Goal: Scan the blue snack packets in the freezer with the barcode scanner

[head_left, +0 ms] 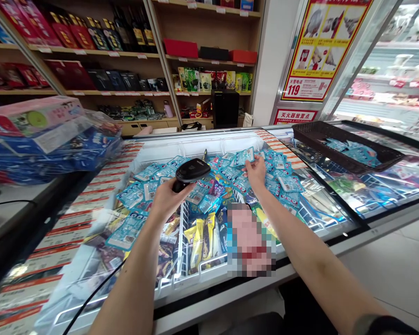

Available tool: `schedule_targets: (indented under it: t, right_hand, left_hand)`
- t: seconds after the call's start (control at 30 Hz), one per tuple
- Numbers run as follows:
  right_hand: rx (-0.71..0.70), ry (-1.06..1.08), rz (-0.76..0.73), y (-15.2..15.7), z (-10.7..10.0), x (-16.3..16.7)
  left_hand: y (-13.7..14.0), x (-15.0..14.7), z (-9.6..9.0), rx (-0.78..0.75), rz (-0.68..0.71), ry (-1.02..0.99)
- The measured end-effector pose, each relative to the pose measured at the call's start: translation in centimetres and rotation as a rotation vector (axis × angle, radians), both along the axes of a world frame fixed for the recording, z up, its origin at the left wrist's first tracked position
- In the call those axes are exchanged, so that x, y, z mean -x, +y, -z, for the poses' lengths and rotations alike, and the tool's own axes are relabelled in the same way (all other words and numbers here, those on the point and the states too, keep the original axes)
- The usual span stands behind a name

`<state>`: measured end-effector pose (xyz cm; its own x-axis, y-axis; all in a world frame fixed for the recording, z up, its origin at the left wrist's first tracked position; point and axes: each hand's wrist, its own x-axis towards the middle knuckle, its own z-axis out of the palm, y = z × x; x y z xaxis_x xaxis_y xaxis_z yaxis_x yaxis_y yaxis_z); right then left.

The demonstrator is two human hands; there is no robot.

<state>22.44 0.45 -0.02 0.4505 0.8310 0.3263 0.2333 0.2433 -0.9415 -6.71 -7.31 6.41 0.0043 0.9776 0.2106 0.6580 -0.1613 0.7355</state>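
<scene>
My left hand (169, 197) is wrapped round the grip of a black barcode scanner (192, 169), whose head tilts over the freezer top. Farther right, my right hand (256, 170) pinches the edge of a small blue packet (244, 157) that shows a printed label with a barcode. Many similar blue packets (132, 225) lie spread across the glass on both sides of my hands. Nearer to me a pixelated pink flat object (249, 237) rests on the glass. The scanner's handle is mostly covered by my fingers.
Under the glass are wire baskets with yellow-wrapped ice creams (202, 237). A dark woven basket (349, 146) with more blue packets stands at the right. Plastic-wrapped boxes (45, 135) are stacked at the left. A black cable (94, 298) crosses the near left.
</scene>
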Motion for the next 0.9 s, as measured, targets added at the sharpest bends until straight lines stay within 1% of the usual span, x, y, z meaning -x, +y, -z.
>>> schedule_targets:
  t: [0.2, 0.33, 0.5, 0.63, 0.67, 0.73, 0.8, 0.9]
  right_hand:
    - [0.024, -0.106, 0.059, 0.0, 0.2, -0.6]
    - [0.003, -0.156, 0.071, -0.1, 0.1, -0.6]
    - [0.024, -0.276, 0.154, -0.5, -0.4, -0.5]
    - [-0.007, -0.321, 0.154, -1.1, -0.9, -0.1]
    - [-0.023, -0.328, 0.133, -1.2, -1.0, 0.0]
    - [-0.064, -0.363, 0.045, -1.4, -1.1, 0.4]
    - [-0.125, -0.434, -0.083, -1.6, -1.2, 0.9]
    - [-0.233, -0.565, -0.318, -2.1, -1.4, 1.8]
  left_hand:
    - [0.2, 0.3, 0.2, -0.032, -0.04, 0.06]
    - [0.1, 0.5, 0.1, -0.04, -0.061, 0.061]
    - [0.2, 0.7, -0.1, -0.066, -0.085, 0.058]
    - [0.2, 0.9, -0.4, -0.084, -0.101, 0.086]
    - [0.1, 1.0, -0.4, -0.086, -0.104, 0.097]
    - [0.0, 1.1, -0.5, -0.09, -0.111, 0.11]
    - [-0.1, 1.2, -0.4, -0.093, -0.118, 0.113]
    - [-0.3, 1.2, -0.2, -0.107, -0.137, 0.126]
